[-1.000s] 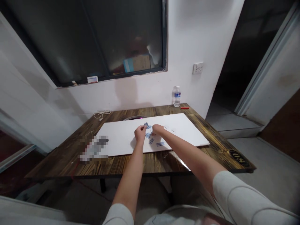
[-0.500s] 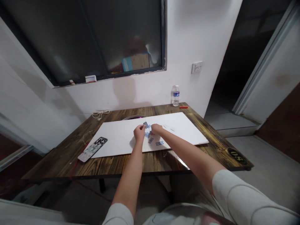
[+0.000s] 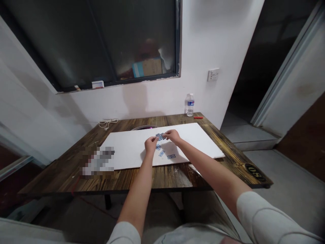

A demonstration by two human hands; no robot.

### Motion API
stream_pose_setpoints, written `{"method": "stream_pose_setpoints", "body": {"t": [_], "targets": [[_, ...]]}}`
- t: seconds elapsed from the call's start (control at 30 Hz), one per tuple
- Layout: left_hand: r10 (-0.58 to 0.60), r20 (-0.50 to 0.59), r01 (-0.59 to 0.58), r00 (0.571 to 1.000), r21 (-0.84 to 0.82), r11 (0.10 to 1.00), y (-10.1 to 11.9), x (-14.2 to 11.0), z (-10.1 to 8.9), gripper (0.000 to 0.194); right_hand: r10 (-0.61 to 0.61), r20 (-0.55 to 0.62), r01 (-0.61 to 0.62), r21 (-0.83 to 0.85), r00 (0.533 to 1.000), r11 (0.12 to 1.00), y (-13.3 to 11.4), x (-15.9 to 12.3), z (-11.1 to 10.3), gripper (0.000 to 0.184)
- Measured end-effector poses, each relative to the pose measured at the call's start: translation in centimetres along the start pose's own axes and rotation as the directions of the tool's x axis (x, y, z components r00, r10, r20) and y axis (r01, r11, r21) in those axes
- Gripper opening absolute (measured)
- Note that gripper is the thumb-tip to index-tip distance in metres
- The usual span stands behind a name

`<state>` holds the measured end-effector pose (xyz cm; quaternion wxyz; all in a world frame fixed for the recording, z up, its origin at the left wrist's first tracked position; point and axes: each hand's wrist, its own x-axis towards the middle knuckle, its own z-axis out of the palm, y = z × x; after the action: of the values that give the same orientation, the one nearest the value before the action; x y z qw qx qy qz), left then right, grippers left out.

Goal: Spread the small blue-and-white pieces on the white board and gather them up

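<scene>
Okay, so closest in: the left hand [image 3: 151, 144] and the right hand [image 3: 172, 136] are reaching toward each other, and right between them sits a small bunch of blue paper clips [image 3: 159, 136]. The left hand is curled into a pinch with its fingertips [image 3: 155, 138] on the left side of the clips, so I'd call that grasping. The right hand comes in from the other side with its fingers bent and close, but at this size I can't tell if it's gripping or only touching.

Just below the left hand there's another blue clip [image 3: 158, 147], then one more [image 3: 161, 153] a bit to the right of it, and a third [image 3: 171, 156] below the right hand, all lying on a big white board [image 3: 200, 142]. My read is that the step in hand is handling the clips at the fingertips, and since they're so tiny, this calls for a steady, careful pinch from both hands.

Farther out, the board rests on a dark wooden bench [image 3: 157, 183]. Well past the right hand, at the back of the bench, are a water bottle [image 3: 190, 105] and a small red stick [image 3: 198, 117], with a coiled white cable [image 3: 108, 124] off beyond the left hand.
</scene>
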<state>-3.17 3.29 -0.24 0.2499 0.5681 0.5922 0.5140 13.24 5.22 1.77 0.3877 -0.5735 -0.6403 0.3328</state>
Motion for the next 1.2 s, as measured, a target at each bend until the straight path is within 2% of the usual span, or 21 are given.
{"method": "stream_pose_setpoints", "body": {"t": [0.17, 0.27, 0.37, 0.5, 0.57, 0.63, 0.7, 0.77, 0.87, 1.0, 1.2], "targets": [[0.017, 0.084, -0.008, 0.996, -0.099, 0.995, -0.2, 0.1, 0.5, 0.018, -0.016, -0.013, 0.017, 0.100, 1.000, 0.995, -0.1, 0.0, 0.7, 0.038], [0.041, 0.085, -0.028, 0.996, -0.140, 0.990, -0.6, 0.1, 0.6, 0.019, -0.038, 0.020, 0.035, 0.140, 0.999, 0.990, -0.1, 0.3, 0.9, 0.039], [0.024, 0.038, -0.018, 0.999, -0.153, 0.988, -0.8, 0.4, 0.5, 0.019, -0.040, 0.033, 0.036, 0.118, 0.999, 0.992, -0.2, 1.0, 0.7, 0.039], [-0.004, -0.090, -0.003, 0.996, -0.073, 0.997, -1.0, 0.6, 0.0, 0.020, 0.008, 0.003, -0.008, -0.122, 1.000, 0.993, -0.5, 2.7, 0.2, 0.031], [0.004, -0.132, -0.006, 0.991, -0.019, 1.000, -0.9, 0.6, -0.3, 0.020, 0.069, 0.040, -0.055, -0.287, 0.997, 0.956, -0.8, 3.3, 0.3, 0.029], [0.013, -0.151, -0.010, 0.988, 0.021, 1.000, -0.7, 0.5, -0.6, 0.019, 0.139, 0.073, -0.093, -0.439, 0.988, 0.894, -1.0, 3.7, 0.9, 0.035], [0.019, -0.154, -0.013, 0.988, 0.044, 0.999, -0.4, 0.4, -0.7, 0.018, 0.173, 0.058, -0.111, -0.558, 0.983, 0.822, -1.3, 3.9, 1.8, 0.046], [0.024, -0.151, -0.017, 0.988, 0.049, 0.999, -0.2, 0.3, -0.7, 0.017, 0.158, 0.030, -0.104, -0.630, 0.987, 0.769, -1.5, 4.3, 2.8, 0.057], [0.024, -0.153, -0.017, 0.988, 0.047, 0.999, -0.2, 0.3, -0.8, 0.016, 0.176, 0.032, -0.109, -0.669, 0.984, 0.735, -1.7, 5.2, 3.9, 0.062], [0.001, -0.147, 0.003, 0.989, 0.029, 1.000, -0.4, 0.4, -0.8, 0.016, 0.202, 0.076, -0.103, -0.660, 0.976, 0.744, -2.0, 6.4, 4.2, 0.058], [0.004, -0.144, 0.001, 0.990, 0.034, 0.999, -0.8, 0.7, -0.7, 0.017, 0.083, 0.179, 0.035, -0.573, 0.980, 0.819, -2.3, 6.1, 3.5, 0.025]]}}
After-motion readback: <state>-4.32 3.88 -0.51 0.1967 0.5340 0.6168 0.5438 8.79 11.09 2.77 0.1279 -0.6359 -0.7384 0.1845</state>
